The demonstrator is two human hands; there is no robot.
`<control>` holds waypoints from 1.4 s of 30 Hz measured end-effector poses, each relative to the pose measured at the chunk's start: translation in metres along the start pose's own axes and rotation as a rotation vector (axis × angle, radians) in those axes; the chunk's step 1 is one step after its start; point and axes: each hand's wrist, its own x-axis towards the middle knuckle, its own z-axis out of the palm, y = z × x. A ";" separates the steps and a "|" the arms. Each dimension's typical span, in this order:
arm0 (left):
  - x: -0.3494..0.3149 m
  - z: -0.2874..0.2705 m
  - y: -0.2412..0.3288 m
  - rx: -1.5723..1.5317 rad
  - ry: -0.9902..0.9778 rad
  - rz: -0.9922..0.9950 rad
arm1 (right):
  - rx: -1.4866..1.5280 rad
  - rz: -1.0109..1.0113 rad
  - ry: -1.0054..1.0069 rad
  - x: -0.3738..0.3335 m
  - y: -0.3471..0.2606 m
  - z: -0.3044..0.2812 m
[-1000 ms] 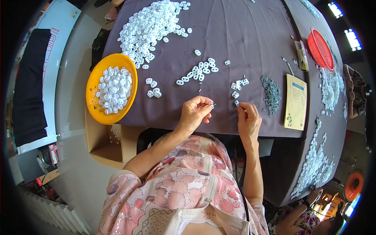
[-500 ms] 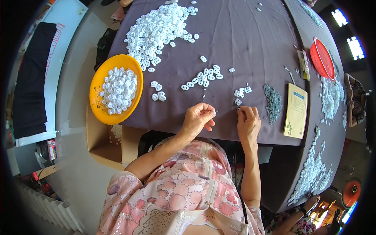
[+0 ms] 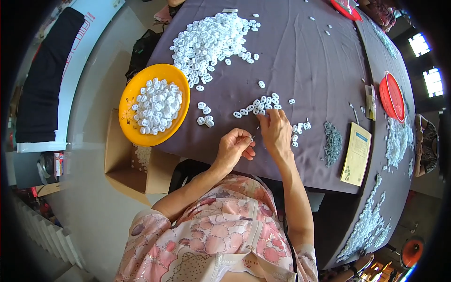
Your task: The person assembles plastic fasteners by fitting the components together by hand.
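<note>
My left hand (image 3: 233,148) is closed in a pinch above the table's near edge. Between thumb and forefinger it holds a small pale piece (image 3: 252,138) with a thin pin-like end, too tiny to name surely. To its right, my right hand (image 3: 278,131) reaches forward with bent fingers. Its thumb and fingertips come down at the near side of a loose cluster of white oval two-holed pieces (image 3: 244,112), and what they pinch is hidden. A few squarish white pieces (image 3: 300,127) lie right of that hand. More white pieces (image 3: 205,121) lie farther left.
A yellow bowl (image 3: 126,101) full of white pieces stands at the table's left edge, above a cardboard box (image 3: 159,170). Behind is a large white heap (image 3: 211,42). Right are small grey parts (image 3: 333,143), a yellow booklet (image 3: 355,155) and a red basket (image 3: 391,96).
My right hand has moved left and forward, from beside the squarish pieces to the oval cluster. My left hand stays in its pinch. The view has shifted slightly.
</note>
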 end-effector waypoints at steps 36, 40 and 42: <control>0.004 0.039 0.006 0.066 -0.159 0.066 | 1.326 0.636 -0.063 -0.057 0.023 -0.045; 0.002 0.039 0.008 0.070 -0.151 0.062 | 1.333 0.606 -0.085 -0.059 0.024 -0.046; 0.001 0.040 0.010 0.070 -0.154 0.061 | 1.340 0.600 -0.080 -0.060 0.023 -0.046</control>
